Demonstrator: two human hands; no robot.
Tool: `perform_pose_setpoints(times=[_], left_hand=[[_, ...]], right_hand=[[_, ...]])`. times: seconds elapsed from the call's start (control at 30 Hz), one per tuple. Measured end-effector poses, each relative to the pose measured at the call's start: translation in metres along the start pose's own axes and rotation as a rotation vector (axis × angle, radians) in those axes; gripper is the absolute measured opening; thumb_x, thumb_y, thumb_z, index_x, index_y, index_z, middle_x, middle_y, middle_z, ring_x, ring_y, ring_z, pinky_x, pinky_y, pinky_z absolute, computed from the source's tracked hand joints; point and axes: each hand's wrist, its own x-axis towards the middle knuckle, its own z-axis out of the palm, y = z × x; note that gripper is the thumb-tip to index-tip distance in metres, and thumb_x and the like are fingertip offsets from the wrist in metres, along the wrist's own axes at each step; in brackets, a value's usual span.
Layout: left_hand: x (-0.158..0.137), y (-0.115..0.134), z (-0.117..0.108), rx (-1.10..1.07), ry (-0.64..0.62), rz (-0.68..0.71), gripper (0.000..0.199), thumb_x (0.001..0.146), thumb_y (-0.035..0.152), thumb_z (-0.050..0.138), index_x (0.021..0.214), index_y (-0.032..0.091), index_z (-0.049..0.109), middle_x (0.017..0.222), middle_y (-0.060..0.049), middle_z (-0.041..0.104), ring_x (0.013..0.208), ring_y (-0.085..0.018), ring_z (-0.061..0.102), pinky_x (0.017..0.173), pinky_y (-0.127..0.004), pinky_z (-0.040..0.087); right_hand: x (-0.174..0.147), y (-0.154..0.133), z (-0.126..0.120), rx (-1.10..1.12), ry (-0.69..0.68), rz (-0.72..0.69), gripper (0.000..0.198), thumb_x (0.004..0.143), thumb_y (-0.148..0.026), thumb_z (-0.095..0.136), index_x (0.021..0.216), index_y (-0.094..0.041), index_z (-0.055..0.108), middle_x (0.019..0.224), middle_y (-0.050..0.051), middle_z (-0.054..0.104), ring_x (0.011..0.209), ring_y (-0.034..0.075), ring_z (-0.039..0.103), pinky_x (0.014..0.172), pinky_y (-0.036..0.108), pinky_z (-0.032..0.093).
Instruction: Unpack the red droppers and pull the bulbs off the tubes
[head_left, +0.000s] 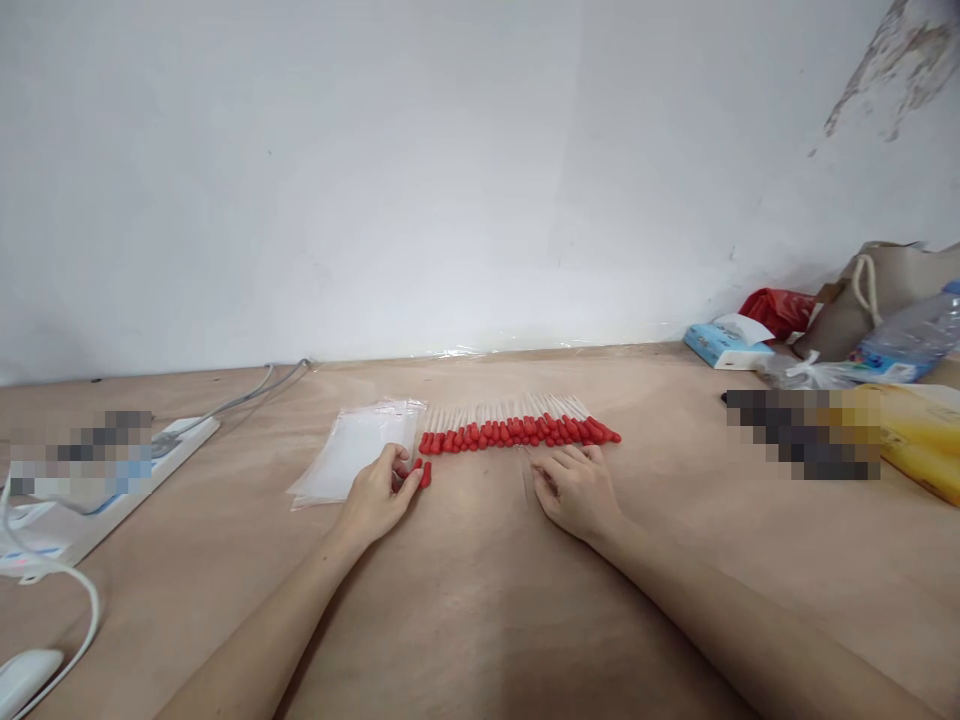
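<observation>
A long row of thin pale sticks with red heads [517, 431] lies across the table, red ends toward me. My left hand [381, 495] is closed just in front of the row's left end, its fingers pinched on a few red-headed pieces [426, 474]; the rest of them is hidden by the hand. Beside it lies a stack of clear plastic bags [349, 450], partly behind the fingers. My right hand [576, 490] is in front of the row's right half, fingers bent. Its thumb and fingertips hold the edge of a clear plastic bag [527, 478], which is hard to make out.
A white power strip [112, 505] with cables lies at the left. On the right are a blue tissue pack [727, 345], a red bag [776, 312], a plastic bottle [911, 335] and a yellow package [926, 440]. A white wall [450, 180] bounds the table's far edge.
</observation>
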Motion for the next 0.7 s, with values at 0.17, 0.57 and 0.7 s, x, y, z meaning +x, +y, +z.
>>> perform_pose_setpoints(times=[0.17,0.57,0.7], left_hand=[[0.002,0.0,-0.001,0.047,0.064,0.017,0.023,0.08,0.042,0.045,0.088,0.021,0.045,0.076,0.0,0.056,0.06,-0.014,0.052,0.057,-0.027,0.041],[0.042,0.019,0.012,0.287,0.009,0.284,0.028,0.074,0.044,0.056,0.092,0.022,0.059,0.089,-0.004,0.059,0.089,-0.023,0.051,0.077,-0.036,0.036],[0.047,0.019,0.016,0.275,0.01,0.269,0.019,0.076,0.038,0.056,0.083,0.022,0.061,0.086,-0.003,0.06,0.084,-0.021,0.053,0.075,-0.034,0.037]], right_hand=[[0.0,-0.006,0.0,0.033,-0.055,-0.013,0.014,0.077,-0.024,0.048,0.076,-0.02,0.062,0.063,0.002,0.061,0.069,0.016,0.049,0.073,0.033,0.025],[0.001,-0.009,-0.003,0.095,-0.162,-0.016,0.021,0.077,-0.037,0.052,0.086,-0.021,0.061,0.082,0.004,0.062,0.083,0.019,0.05,0.078,0.035,0.025],[0.001,-0.008,-0.002,0.1,-0.171,-0.02,0.025,0.075,-0.04,0.054,0.088,-0.02,0.061,0.084,0.005,0.061,0.083,0.019,0.05,0.079,0.036,0.025]])
